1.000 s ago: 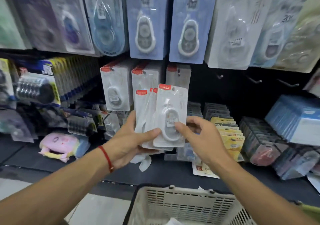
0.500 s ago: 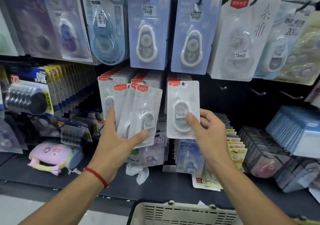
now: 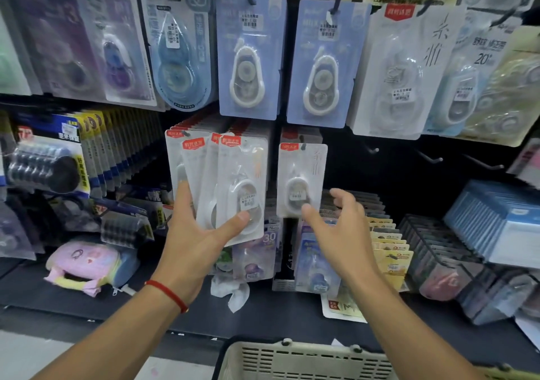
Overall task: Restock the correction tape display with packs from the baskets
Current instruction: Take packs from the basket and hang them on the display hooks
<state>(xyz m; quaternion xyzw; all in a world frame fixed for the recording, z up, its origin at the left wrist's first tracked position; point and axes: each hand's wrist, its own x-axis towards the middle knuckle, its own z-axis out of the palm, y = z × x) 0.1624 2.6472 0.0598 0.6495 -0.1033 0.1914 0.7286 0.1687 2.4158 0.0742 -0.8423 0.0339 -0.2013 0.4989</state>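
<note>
A fan of white correction tape packs (image 3: 233,186) with red header tabs is gripped in the left hand (image 3: 193,242), the thumb being pressed across the front pack's blister and the fingers being spread behind the fan. The fan is held up in front of a full row of the same packs hung on a peg (image 3: 201,125) of the display. Just to the right, a single white pack (image 3: 301,179) is seen hanging on the neighbouring hook, in front of a short row of like packs. The right hand (image 3: 342,233) is held open just below and beside that pack, fingers spread and loosely bent, nothing being gripped; whether the thumb tip touches the pack's lower edge cannot be told. A red cord bracelet (image 3: 168,293) is worn on the left wrist.

Above, two blue-carded correction tapes (image 3: 251,55) are hung side by side, with larger white packs (image 3: 400,72) to their right. Bare hooks (image 3: 429,157) are seen against the dark back panel at the right. On the shelf (image 3: 277,312) below, a pink pouch (image 3: 87,265) lies towards the left edge and yellow-carded packs (image 3: 391,251) stand towards the right. A cream plastic basket (image 3: 304,362) is seen at the bottom edge of the view, in front of the shelf.
</note>
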